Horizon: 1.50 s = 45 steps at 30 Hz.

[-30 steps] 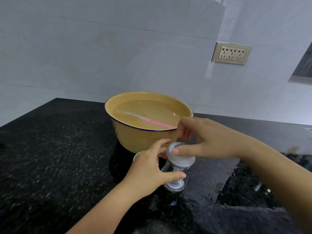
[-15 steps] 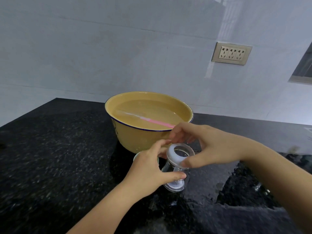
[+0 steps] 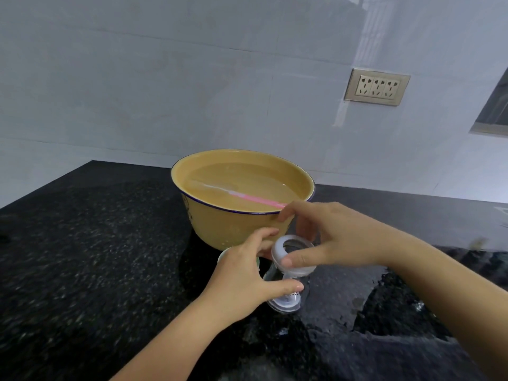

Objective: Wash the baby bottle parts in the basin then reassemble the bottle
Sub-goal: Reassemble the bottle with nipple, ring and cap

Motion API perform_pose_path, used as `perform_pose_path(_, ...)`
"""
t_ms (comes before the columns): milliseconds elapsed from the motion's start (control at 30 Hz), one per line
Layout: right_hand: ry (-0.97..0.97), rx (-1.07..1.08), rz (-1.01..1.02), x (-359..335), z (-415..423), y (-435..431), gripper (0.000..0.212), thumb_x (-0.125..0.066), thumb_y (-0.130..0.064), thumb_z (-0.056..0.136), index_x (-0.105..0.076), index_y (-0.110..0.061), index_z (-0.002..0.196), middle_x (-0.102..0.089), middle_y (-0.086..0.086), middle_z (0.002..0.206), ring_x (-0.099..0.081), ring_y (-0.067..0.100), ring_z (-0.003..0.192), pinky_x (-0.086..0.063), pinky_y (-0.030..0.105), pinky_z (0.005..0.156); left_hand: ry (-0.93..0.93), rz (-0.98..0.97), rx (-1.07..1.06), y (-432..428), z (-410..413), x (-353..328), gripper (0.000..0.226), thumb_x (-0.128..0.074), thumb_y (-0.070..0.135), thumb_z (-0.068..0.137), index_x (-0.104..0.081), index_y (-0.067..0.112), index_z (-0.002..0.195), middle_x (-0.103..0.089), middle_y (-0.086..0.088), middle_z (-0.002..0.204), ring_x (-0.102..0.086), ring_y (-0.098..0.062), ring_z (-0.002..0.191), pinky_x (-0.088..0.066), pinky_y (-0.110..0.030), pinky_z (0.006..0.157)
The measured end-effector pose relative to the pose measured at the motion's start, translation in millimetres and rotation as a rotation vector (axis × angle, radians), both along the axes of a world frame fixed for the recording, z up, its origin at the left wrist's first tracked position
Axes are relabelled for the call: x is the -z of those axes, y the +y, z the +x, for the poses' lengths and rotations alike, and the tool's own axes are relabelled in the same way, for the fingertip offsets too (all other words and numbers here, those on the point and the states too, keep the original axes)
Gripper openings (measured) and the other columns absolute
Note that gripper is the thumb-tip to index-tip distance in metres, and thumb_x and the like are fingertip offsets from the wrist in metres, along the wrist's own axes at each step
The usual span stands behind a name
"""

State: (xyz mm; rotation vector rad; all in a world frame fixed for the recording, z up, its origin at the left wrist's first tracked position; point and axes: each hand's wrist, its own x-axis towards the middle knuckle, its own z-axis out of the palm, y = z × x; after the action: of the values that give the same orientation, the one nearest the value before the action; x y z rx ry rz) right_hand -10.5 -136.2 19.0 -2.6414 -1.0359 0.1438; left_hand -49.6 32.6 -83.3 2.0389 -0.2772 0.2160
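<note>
A clear baby bottle [image 3: 286,295] stands on the black counter just in front of the yellow basin [image 3: 220,224]. My left hand [image 3: 244,279] grips the bottle's body from the left, thumb across its lower part. My right hand [image 3: 335,237] pinches the white screw ring [image 3: 294,257] on the bottle's neck, thumb on its front and fingers behind it. The ring sits slightly tilted and its centre is an open hole. The basin holds water, with a pink-handled brush [image 3: 247,198] lying in it.
A small pale round part [image 3: 224,255] shows behind my left hand, mostly hidden. The black speckled counter [image 3: 96,257] is wet to the right of the bottle. A wall socket [image 3: 376,86] is mounted on the tiled wall at the back right.
My right hand has turned on the ring: its thumb slid from the top to the front, and the ring's open centre now shows. The left hand and bottle stayed put.
</note>
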Motion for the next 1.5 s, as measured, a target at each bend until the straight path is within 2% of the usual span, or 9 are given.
perform_pose_path(100,-0.01,0.013,0.0,1.7,1.2,-1.2,0.053,-0.066,-0.066,0.069,-0.048,-0.039,0.111,-0.054,-0.016,0.093,-0.055,0.002,0.088,-0.048,0.029,0.081,0.01,-0.003,0.004,0.2,0.4,-0.3,0.085,-0.085,0.049,0.054,-0.044,0.041,0.128,-0.063,0.026,0.112,-0.053,0.011,0.111,-0.044,-0.028,0.099)
perform_pose_path(267,0.203,-0.074,0.119,0.5,-0.3,-5.1,0.055,-0.08,-0.027,0.071,-0.052,-0.032,0.118,-0.058,-0.016,0.115,-0.057,0.004,0.106,-0.049,0.031,0.09,0.003,-0.005,-0.001,-0.6,-0.3,-0.6,0.081,-0.086,0.046,0.054,-0.048,0.037,0.125,-0.065,0.025,0.11,-0.054,0.012,0.108,-0.043,-0.021,0.098)
perform_pose_path(500,0.008,-0.017,0.06,4.1,-5.0,3.2,0.044,-0.076,-0.034,0.068,-0.062,-0.037,0.109,-0.062,-0.014,0.103,-0.054,0.0,0.094,-0.049,0.027,0.084,0.01,-0.013,-0.013,-0.3,0.1,-0.9,0.067,-0.087,0.037,0.057,-0.047,0.05,0.108,-0.065,0.033,0.102,-0.052,0.019,0.104,-0.037,-0.003,0.086)
perform_pose_path(700,-0.086,0.044,0.037,10.5,-8.7,7.1,0.031,-0.073,-0.046,0.068,-0.067,-0.03,0.093,-0.06,-0.01,0.092,-0.053,0.004,0.088,-0.049,0.029,0.078,0.012,-0.019,-0.004,-1.4,0.8,1.4,0.1,-0.086,0.039,0.057,-0.03,0.038,0.14,-0.065,0.026,0.114,-0.048,0.017,0.113,-0.028,0.005,0.086)
perform_pose_path(833,-0.163,0.133,0.076,20.8,-14.1,8.3,0.036,-0.071,-0.045,0.069,-0.066,-0.027,0.1,-0.05,-0.016,0.086,-0.051,0.0,0.083,-0.043,0.013,0.071,0.011,-0.032,-0.022,-3.0,-0.4,1.6,0.096,-0.087,0.033,0.059,-0.033,0.037,0.138,-0.066,0.027,0.109,-0.048,0.021,0.108,-0.025,0.008,0.082)
perform_pose_path(1100,-0.254,0.263,0.212,42.6,-18.1,12.4,0.044,-0.067,-0.053,0.065,-0.066,-0.024,0.097,-0.052,-0.005,0.086,-0.05,0.008,0.081,-0.038,0.012,0.07,0.041,-0.013,0.013,-2.6,-2.7,-7.1,0.094,-0.085,0.028,0.064,-0.03,0.032,0.141,-0.061,0.037,0.103,-0.043,0.028,0.106,-0.026,0.008,0.083)
perform_pose_path(1233,-0.208,0.218,0.332,51.7,-14.8,5.9,0.06,-0.053,-0.069,0.054,-0.065,-0.029,0.097,-0.051,-0.011,0.085,-0.05,0.002,0.084,-0.038,0.008,0.073,0.029,0.148,0.02,2.4,-5.7,-17.4,0.103,-0.082,0.047,0.062,-0.021,0.04,0.145,-0.053,0.046,0.102,-0.045,0.013,0.119,-0.034,-0.019,0.104)
perform_pose_path(1333,-0.121,0.17,0.433,55.8,-13.2,-2.1,0.06,-0.059,-0.071,0.056,-0.061,-0.038,0.106,-0.053,-0.017,0.091,-0.051,-0.002,0.093,-0.036,0.005,0.078,0.031,0.278,0.009,13.2,-8.6,-23.9,0.104,-0.079,0.06,0.054,-0.023,0.049,0.141,-0.052,0.046,0.107,-0.045,0.009,0.119,-0.036,-0.027,0.104)
perform_pose_path(1500,-0.005,0.225,0.741,71.7,-8.7,-12.8,0.039,-0.053,-0.06,0.07,-0.064,-0.038,0.101,-0.061,-0.013,0.086,-0.057,0.004,0.083,-0.04,0.009,0.074,-0.024,0.413,-0.09,38.9,-13.8,-26.5,0.058,-0.078,0.06,0.057,-0.057,0.048,0.11,-0.059,0.033,0.097,-0.049,0.013,0.103,-0.041,-0.021,0.095)
